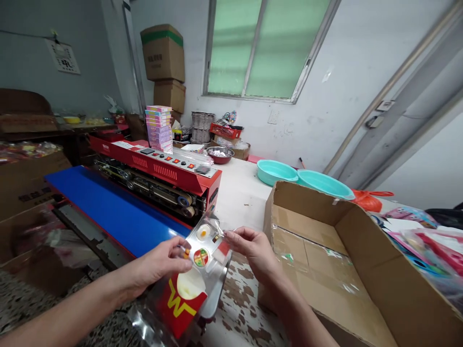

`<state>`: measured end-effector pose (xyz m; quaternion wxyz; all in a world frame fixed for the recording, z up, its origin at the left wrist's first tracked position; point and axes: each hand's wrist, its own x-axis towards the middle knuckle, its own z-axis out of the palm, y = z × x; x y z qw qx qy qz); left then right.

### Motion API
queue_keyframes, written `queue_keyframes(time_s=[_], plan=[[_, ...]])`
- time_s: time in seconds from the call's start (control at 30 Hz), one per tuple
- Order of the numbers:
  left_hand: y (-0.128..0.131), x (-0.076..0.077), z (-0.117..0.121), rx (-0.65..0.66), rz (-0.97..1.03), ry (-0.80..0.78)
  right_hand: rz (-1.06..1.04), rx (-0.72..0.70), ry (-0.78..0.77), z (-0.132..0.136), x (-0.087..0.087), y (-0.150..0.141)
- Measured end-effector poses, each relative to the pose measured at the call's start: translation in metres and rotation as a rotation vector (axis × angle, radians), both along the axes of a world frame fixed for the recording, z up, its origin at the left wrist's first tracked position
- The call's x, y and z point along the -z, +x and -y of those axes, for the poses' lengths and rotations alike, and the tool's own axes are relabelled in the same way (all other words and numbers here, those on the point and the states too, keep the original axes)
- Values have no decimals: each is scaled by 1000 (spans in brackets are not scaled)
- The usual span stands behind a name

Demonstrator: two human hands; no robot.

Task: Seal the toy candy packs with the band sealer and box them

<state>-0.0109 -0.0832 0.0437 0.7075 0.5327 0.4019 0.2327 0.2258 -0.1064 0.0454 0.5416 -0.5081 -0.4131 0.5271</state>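
A clear plastic bag point(213, 270) of toy food spans the space between my two hands. Through the film show a toy fried egg point(203, 233), a small round toy pizza point(201, 258), a pale round piece point(191, 284) and a red fries box point(181, 308) with a yellow letter. My left hand point(164, 262) is closed on the bag's left side, by a small orange piece point(186, 252). At the bag's upper right edge my right hand point(255, 250) pinches the film between thumb and fingers. A grey metal plate point(217, 301) lies beneath the bag.
A red sealing machine point(162, 166) with a blue conveyor belt point(108, 207) stands to the left. On the right is a large open cardboard box point(307, 193). Behind are turquoise basins point(277, 172), a metal bowl point(220, 154) and stacked small boxes point(159, 127).
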Motion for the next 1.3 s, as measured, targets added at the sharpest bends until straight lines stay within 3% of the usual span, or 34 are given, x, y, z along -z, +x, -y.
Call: queue_keyframes(time_s=[0.17, 0.3, 0.43, 0.6, 0.9, 1.07, 1.3], plan=[[23, -13, -32, -145, 41, 17, 29, -46, -41, -13, -4, -11], [36, -3, -55, -281, 53, -36, 3, -63, -86, -21, 1, -10], [37, 9, -59, -370, 54, -56, 32, -125, -113, -29, 11, -4], [40, 16, -67, -475, 40, -43, 9, -25, -114, -40, 22, -11], [28, 32, -86, -401, 42, -150, -59, 114, -119, -75, 31, -12], [15, 32, -93, -441, 33, -153, -104, 123, -137, -100, 39, -16], [-9, 36, -106, -502, 8, -103, -142, 145, -137, -121, 50, -43]])
